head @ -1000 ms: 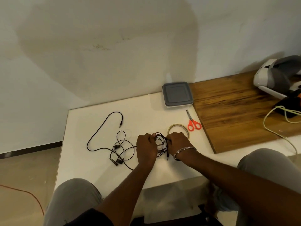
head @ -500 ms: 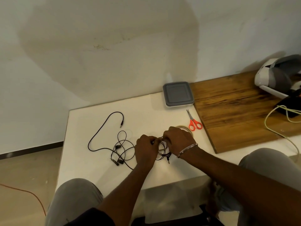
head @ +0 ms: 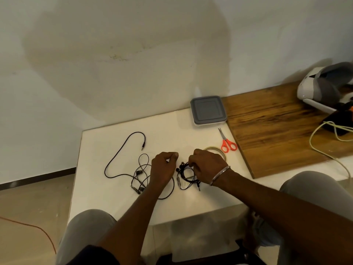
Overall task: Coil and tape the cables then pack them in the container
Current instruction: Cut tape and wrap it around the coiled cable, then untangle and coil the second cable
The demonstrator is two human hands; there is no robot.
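Gripping coiled cable to keep its loops, right hand sits beside tape roll; left hand apart, grasp unclear.

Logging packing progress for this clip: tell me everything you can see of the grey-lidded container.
The container is square with rounded corners. A grey lid with a raised rim is closed on a pale, plastic-looking base. It sits flat at the far edge of the white table, with its right side beside the wooden board. Nothing lies on it and nothing else touches it. Its contents are hidden.
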